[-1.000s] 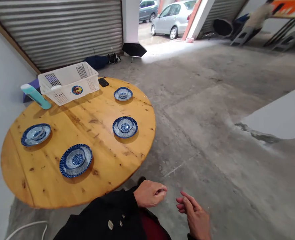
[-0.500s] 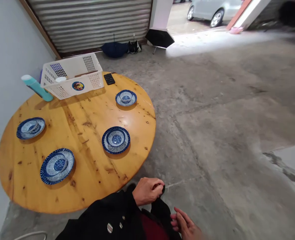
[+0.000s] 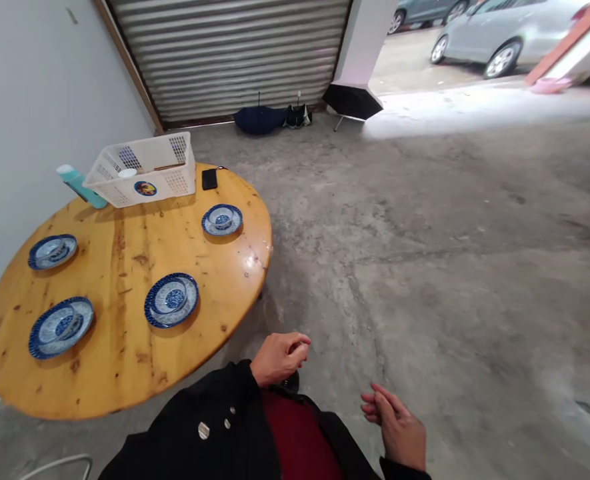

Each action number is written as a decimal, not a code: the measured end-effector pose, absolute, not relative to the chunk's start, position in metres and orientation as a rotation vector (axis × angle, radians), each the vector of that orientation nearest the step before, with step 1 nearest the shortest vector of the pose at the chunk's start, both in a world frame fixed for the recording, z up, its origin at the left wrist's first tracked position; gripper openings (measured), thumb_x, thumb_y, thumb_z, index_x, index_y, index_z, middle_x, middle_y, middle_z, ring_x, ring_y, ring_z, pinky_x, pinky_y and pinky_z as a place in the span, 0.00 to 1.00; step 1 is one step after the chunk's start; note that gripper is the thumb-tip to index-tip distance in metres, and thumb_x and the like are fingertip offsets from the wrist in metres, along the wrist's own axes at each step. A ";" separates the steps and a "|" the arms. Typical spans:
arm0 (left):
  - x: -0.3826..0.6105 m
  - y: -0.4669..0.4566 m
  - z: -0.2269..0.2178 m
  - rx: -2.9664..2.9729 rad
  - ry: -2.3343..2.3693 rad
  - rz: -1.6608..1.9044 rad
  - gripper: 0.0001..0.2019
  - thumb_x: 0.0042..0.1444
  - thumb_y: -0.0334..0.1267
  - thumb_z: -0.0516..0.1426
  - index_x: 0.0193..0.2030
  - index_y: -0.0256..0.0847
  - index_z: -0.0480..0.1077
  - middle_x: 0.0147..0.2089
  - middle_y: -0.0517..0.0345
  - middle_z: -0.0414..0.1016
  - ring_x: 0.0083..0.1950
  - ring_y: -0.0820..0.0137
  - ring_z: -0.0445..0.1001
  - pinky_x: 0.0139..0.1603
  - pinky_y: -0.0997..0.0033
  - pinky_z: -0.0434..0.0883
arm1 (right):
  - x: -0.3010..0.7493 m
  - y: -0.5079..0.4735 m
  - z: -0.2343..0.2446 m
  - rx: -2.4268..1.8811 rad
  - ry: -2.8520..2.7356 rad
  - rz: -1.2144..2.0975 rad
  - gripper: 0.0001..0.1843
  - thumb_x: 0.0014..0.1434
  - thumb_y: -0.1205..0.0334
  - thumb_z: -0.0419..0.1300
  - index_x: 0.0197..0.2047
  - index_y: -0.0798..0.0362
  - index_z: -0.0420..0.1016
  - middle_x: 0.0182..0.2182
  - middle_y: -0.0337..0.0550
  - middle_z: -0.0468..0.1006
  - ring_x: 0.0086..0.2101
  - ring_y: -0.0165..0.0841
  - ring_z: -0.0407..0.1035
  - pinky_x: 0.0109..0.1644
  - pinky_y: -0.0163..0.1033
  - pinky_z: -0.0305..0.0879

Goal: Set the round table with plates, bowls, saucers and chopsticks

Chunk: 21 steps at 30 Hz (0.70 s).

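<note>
A black jacket [image 3: 245,447] is hanging open over a dark red top [image 3: 297,437], showing below the left hand [image 3: 279,358]. Black sleeves [image 3: 232,383] are running right down to both wrists [image 3: 258,375]. Lower left of that hand, three pale, shiny buttons [image 3: 203,431] are dotting the jacket, one larger. Just below the hand, a black shoe [image 3: 293,381] is peeking out.

White plates [image 3: 191,300] (with blue patterns)

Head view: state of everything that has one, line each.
Left hand: loosely curled, nothing seen in it
Right hand: half open, nothing seen in it
Four bowls: upright, one on each of four plates
Basket: upright, holding items
Roller shutter: down
Blue umbrella: open, upside down
Black umbrella: open
</note>
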<state>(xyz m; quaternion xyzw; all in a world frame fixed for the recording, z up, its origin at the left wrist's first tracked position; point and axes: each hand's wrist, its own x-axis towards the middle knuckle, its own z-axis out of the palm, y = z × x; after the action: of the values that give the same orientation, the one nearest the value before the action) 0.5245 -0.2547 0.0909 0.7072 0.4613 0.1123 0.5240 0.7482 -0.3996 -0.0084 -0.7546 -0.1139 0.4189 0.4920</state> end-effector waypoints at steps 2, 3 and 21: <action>0.549 -0.247 0.095 1.683 1.115 0.273 0.18 0.62 0.40 0.49 0.49 0.38 0.77 0.35 0.57 0.82 0.33 0.72 0.79 0.39 0.76 0.71 | 0.782 -0.379 -0.005 -1.821 -0.285 0.979 0.37 0.38 0.38 0.69 0.42 0.61 0.77 0.25 0.44 0.81 0.23 0.34 0.74 0.27 0.39 0.73; 0.559 -0.243 0.096 1.678 1.125 0.270 0.18 0.62 0.41 0.49 0.49 0.37 0.77 0.35 0.57 0.82 0.32 0.72 0.79 0.39 0.76 0.71 | 0.795 -0.368 -0.004 -1.814 -0.291 0.969 0.35 0.39 0.39 0.69 0.42 0.61 0.77 0.25 0.44 0.81 0.23 0.34 0.74 0.27 0.39 0.73; 0.753 -0.014 0.070 1.601 1.200 0.328 0.17 0.61 0.36 0.52 0.50 0.40 0.79 0.32 0.59 0.82 0.35 0.72 0.80 0.41 0.77 0.71 | 0.974 -0.141 -0.024 -1.974 -0.586 1.272 0.46 0.37 0.27 0.65 0.44 0.60 0.79 0.29 0.51 0.84 0.27 0.40 0.78 0.31 0.42 0.78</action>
<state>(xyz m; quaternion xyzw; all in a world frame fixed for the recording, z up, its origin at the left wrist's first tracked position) 0.7534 -0.0143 0.0700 0.6702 0.5024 0.1372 0.5287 0.9739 -0.1408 -0.0243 -0.7631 -0.2267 0.4917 0.3530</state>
